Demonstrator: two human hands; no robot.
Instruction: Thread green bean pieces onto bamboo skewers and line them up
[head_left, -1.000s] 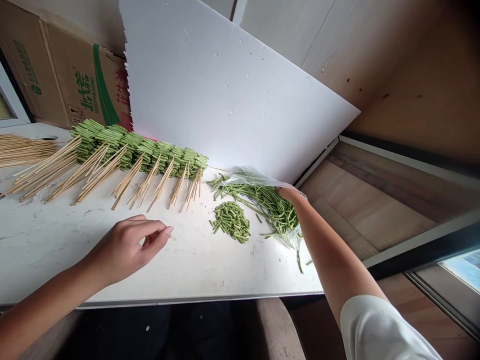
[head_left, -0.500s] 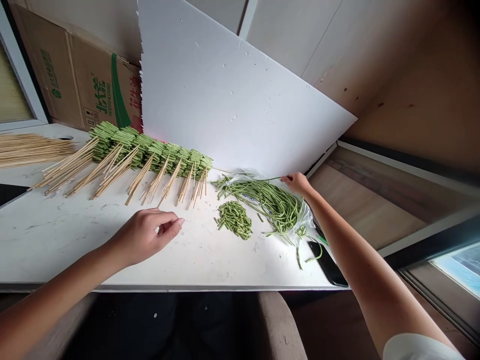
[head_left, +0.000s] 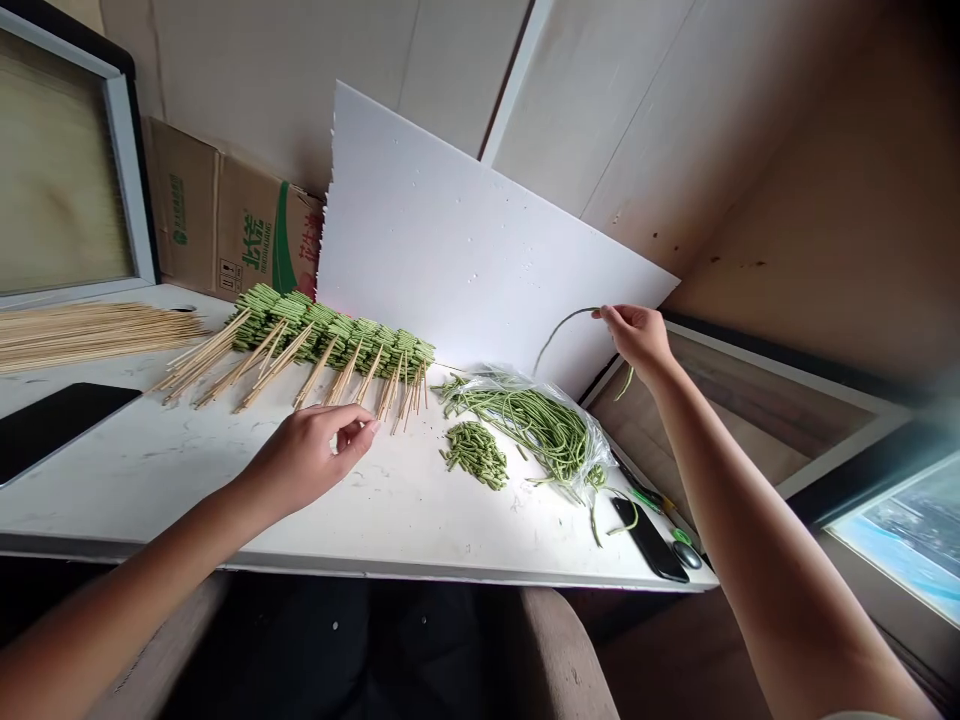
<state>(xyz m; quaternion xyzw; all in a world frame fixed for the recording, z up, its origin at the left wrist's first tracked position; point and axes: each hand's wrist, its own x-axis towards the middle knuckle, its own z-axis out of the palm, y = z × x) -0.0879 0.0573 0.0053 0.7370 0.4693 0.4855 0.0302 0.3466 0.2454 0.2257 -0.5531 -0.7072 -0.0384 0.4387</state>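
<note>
My right hand point(head_left: 639, 338) is raised in front of the white board, pinching one long green bean point(head_left: 561, 326). That bean curves down to the left of the fingers, and its other end hangs below the hand. Beneath it, many long green beans point(head_left: 544, 425) lie in a clear plastic bag point(head_left: 598, 440). My left hand point(head_left: 309, 452) hovers over the table, fingers curled in and nothing visible in them. To its right is a small pile of short-cut bean pieces point(head_left: 476, 455). Beyond the left hand, rows of cut beans on skewers point(head_left: 322, 335) are stacked, their bare sticks pointing toward me.
Loose bamboo skewers point(head_left: 90, 335) lie at the left, behind a dark flat panel point(head_left: 64, 425). A phone point(head_left: 649, 540) rests near the right table edge. The white board point(head_left: 450, 240) and a cardboard box point(head_left: 240, 225) stand at the back.
My right hand has lifted up from the bagged beans, drawing one long bean out. My left hand stays curled over the table, shifted slightly. The camera view has tilted up.
</note>
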